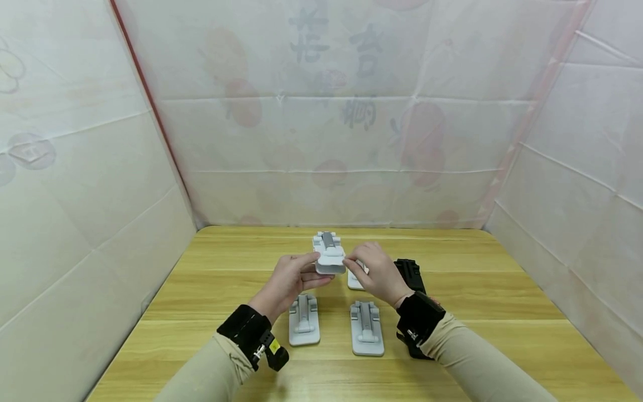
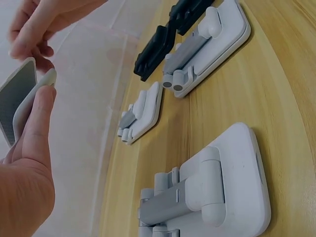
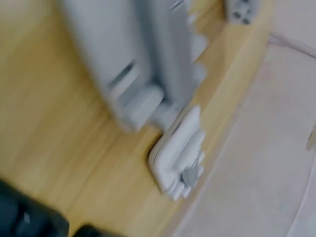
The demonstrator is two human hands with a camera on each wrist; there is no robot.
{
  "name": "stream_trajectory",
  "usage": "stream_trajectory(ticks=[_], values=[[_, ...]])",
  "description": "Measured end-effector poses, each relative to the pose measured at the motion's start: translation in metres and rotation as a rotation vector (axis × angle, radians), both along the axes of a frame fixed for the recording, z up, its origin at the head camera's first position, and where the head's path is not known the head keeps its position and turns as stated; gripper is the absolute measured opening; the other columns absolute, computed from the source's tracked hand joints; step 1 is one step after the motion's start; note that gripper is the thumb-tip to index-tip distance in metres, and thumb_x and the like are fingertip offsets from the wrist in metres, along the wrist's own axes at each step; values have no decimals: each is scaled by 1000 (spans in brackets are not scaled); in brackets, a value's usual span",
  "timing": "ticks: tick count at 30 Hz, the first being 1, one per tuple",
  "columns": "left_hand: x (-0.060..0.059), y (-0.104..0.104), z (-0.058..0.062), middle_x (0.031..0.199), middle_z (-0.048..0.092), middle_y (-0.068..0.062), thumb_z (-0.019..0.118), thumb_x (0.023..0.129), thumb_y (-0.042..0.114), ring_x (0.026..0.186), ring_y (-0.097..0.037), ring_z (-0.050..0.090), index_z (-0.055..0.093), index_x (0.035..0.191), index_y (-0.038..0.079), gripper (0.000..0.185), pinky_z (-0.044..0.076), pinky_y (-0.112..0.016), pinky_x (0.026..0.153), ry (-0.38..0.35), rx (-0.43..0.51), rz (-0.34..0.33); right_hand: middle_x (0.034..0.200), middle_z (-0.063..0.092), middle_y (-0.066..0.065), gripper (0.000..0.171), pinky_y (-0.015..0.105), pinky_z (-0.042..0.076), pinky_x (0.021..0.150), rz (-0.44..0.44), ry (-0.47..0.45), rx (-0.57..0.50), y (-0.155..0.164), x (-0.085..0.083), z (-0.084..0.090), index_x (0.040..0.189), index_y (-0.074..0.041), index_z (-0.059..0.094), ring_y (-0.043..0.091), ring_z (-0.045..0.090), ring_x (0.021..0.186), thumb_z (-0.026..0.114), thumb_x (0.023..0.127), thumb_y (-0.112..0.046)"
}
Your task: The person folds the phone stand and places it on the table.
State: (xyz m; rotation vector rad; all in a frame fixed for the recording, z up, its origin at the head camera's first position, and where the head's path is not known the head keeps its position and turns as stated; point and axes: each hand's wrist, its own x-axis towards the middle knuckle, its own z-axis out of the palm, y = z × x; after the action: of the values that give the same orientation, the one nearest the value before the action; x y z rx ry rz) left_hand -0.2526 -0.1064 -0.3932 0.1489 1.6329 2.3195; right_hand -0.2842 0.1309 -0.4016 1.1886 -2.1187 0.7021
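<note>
Both hands hold a white folding phone stand above the middle of the wooden table. My left hand pinches its left edge between thumb and fingers. My right hand grips the right edge with curled fingers. The left wrist view shows the held stand edge-on, with a grey pad on its face, my left thumb against it and the right hand above. The right wrist view is blurred, with a white stand close to the camera.
Two folded white stands lie flat in front of the hands. Another white stand lies partly hidden under the right hand, and one sits further back. A black stand lies to the right. Covered walls enclose the table.
</note>
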Motion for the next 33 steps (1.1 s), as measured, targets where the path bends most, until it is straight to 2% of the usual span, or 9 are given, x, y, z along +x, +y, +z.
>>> stream_trajectory(ticks=[2, 6, 9, 13, 17, 23, 26, 30, 33], values=[[0, 0, 0, 118, 70, -28, 57, 106, 23, 100, -28, 75, 57, 134, -13, 46, 59, -39, 95, 5, 2, -8, 93, 66, -2, 4, 36, 48, 81, -29, -160, -57, -1, 2, 1, 101, -13, 70, 16, 58, 87, 66, 101, -15], [-1, 0, 0, 118, 70, -28, 54, 106, 19, 101, -29, 75, 58, 133, -14, 43, 59, -40, 95, 15, 3, -12, 100, 68, -3, 19, 38, 51, 82, -96, -575, -127, -2, 5, 5, 113, -15, 68, 14, 59, 92, 62, 104, -30], [-1, 0, 0, 117, 71, -27, 52, 107, 16, 100, -28, 75, 56, 134, -14, 41, 59, -40, 95, 14, 11, -8, 101, 69, 3, 30, 37, 51, 85, -104, -870, -168, -2, 5, 8, 115, -14, 69, 17, 61, 94, 59, 104, -41], [-1, -1, -1, 117, 71, -27, 51, 108, 13, 99, -26, 75, 53, 138, -13, 40, 59, -39, 95, 3, 25, -9, 99, 71, 11, 40, 39, 51, 95, -43, -1129, -205, -2, 6, 8, 111, -8, 70, 31, 64, 99, 55, 105, -45], [-1, -1, -2, 119, 70, -28, 49, 109, 10, 99, -26, 76, 52, 140, -12, 39, 59, -37, 95, -12, 19, -3, 95, 69, 10, 37, 39, 46, 95, 21, -1217, -234, -4, 7, 7, 106, -7, 68, 36, 62, 99, 53, 107, -40], [-3, 0, -4, 121, 69, -29, 51, 108, 12, 99, -27, 75, 52, 141, -10, 39, 60, -38, 93, -12, -49, 29, 92, 65, 5, 31, 32, 41, 80, 27, -1255, -314, -7, 8, 4, 104, -4, 65, 23, 60, 90, 52, 109, -31], [-3, 1, -3, 120, 69, -28, 59, 104, 14, 99, -30, 75, 54, 141, -8, 43, 62, -39, 90, 11, -131, 42, 92, 65, 3, 31, 29, 41, 77, 17, -1275, -349, -9, 7, 2, 108, -2, 64, 20, 59, 88, 51, 109, -30], [-4, 3, -2, 104, 75, -23, 71, 98, 17, 89, -30, 77, 60, 133, -7, 44, 64, -39, 83, 38, -293, 75, 90, 65, 3, 31, 28, 40, 75, -10, -1279, -367, -11, 8, -1, 108, -1, 65, 19, 58, 85, 52, 109, -29], [-4, 3, -2, 94, 76, -21, 74, 95, 15, 83, -29, 77, 63, 126, -10, 41, 65, -39, 78, 34, -351, 100, 89, 65, 4, 28, 31, 40, 75, -39, -1291, -370, -12, 10, -2, 105, -3, 66, 19, 58, 83, 53, 108, -28]])
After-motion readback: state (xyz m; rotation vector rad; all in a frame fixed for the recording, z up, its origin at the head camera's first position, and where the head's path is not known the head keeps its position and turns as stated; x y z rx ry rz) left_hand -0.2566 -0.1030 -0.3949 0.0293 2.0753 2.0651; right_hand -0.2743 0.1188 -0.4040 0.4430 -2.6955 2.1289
